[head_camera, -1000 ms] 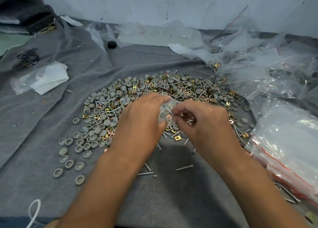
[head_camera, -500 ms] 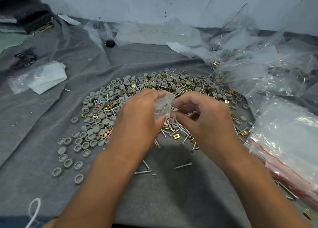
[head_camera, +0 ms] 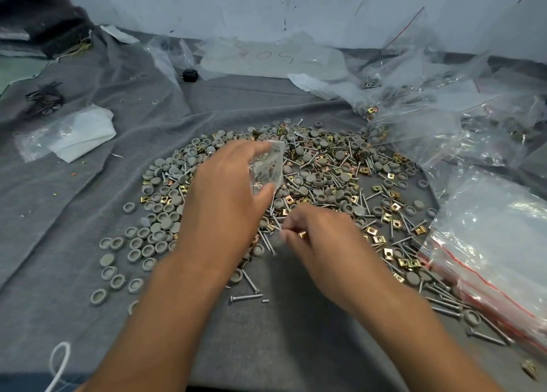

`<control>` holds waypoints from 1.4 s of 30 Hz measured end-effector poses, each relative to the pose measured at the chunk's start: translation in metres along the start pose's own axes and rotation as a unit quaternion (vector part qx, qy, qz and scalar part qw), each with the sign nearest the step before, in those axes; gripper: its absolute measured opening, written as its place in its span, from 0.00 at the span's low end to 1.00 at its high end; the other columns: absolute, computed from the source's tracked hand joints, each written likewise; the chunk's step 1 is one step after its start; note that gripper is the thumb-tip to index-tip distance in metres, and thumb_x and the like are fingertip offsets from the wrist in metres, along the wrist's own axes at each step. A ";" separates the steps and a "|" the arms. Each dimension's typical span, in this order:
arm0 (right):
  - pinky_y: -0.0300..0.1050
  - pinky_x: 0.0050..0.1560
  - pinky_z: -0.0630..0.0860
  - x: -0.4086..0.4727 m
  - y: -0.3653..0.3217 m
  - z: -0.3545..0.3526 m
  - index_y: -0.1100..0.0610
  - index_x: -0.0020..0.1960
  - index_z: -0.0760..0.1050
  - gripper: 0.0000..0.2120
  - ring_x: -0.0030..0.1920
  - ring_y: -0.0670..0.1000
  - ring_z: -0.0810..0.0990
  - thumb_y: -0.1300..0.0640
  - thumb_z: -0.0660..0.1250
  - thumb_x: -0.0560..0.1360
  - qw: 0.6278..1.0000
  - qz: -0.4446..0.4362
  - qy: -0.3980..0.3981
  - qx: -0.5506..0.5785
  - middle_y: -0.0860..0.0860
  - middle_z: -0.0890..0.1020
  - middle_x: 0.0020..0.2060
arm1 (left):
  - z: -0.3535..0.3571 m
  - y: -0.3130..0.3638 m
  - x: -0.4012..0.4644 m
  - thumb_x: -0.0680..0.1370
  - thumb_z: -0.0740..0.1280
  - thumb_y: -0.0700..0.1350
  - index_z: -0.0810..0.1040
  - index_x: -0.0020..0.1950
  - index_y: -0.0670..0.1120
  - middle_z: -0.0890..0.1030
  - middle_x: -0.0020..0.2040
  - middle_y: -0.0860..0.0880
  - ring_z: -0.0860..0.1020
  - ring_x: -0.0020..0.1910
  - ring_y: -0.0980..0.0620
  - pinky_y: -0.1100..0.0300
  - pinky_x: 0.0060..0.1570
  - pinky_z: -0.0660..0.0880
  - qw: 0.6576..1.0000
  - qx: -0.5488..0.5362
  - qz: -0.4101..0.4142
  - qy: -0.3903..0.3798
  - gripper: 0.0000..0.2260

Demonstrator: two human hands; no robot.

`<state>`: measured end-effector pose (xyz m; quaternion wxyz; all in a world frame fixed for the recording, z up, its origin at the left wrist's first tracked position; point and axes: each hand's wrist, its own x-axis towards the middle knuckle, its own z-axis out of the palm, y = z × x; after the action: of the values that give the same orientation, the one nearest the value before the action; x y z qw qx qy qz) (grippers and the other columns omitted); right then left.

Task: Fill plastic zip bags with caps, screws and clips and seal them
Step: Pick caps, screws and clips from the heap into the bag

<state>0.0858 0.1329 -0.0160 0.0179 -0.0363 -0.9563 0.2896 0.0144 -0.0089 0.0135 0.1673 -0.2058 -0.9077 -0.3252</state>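
Note:
My left hand holds a small clear zip bag upright between fingers and thumb, above a spread pile of parts. Grey round caps lie mostly on the left of the pile. Silver screws and brass square clips are mixed through the middle and right. My right hand is lower, at the pile's near edge, and its fingertips pinch a small brass clip. The bag holds a few pieces that I cannot make out.
A grey cloth covers the work surface. A stack of empty red-striped zip bags lies at the right. Filled clear bags are heaped at the back right. A folded white plastic sheet sits at the left, and a small black block behind.
My right hand left the bag's mouth and dropped to the pile's near edge, where it pinches a clip. My left hand lifted the bag slightly up and away.

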 end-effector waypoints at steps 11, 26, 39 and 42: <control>0.43 0.43 0.52 -0.004 -0.023 0.021 0.51 0.58 0.69 0.05 0.54 0.53 0.75 0.56 0.60 0.82 0.987 -0.032 0.016 -0.159 0.47 0.79 0.53 | -0.004 -0.004 0.002 0.72 0.77 0.45 0.77 0.69 0.52 0.80 0.61 0.56 0.78 0.52 0.57 0.53 0.61 0.77 1.000 0.001 -0.002 0.001 0.25; 0.27 0.48 0.73 0.015 -0.002 -0.016 0.52 0.54 0.81 0.07 0.48 0.40 0.82 0.61 0.72 0.77 0.949 -0.126 0.238 0.163 0.41 0.83 0.46 | 0.005 0.004 -0.003 0.71 0.78 0.45 0.78 0.68 0.51 0.79 0.62 0.56 0.78 0.52 0.55 0.53 0.60 0.75 0.998 0.005 0.026 -0.062 0.26; 0.25 0.44 0.72 0.025 0.014 -0.020 0.46 0.50 0.79 0.09 0.45 0.36 0.80 0.58 0.75 0.76 0.965 -0.087 0.219 0.112 0.38 0.81 0.43 | -0.002 0.007 -0.001 0.73 0.74 0.48 0.76 0.69 0.52 0.80 0.61 0.55 0.75 0.50 0.61 0.72 0.52 0.73 1.000 -0.017 0.007 0.017 0.25; 0.32 0.45 0.71 0.026 0.023 -0.010 0.43 0.50 0.79 0.07 0.45 0.36 0.77 0.54 0.73 0.77 0.995 -0.023 0.095 0.034 0.37 0.79 0.44 | -0.015 0.004 0.003 0.74 0.74 0.45 0.76 0.69 0.47 0.79 0.61 0.52 0.77 0.53 0.57 0.71 0.56 0.73 0.983 -0.050 0.009 0.178 0.23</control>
<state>0.0615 0.1592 -0.0199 0.1168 -0.0406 -0.9404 0.3169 0.0163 -0.0149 0.0280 0.3189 -0.1607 -0.8442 -0.3998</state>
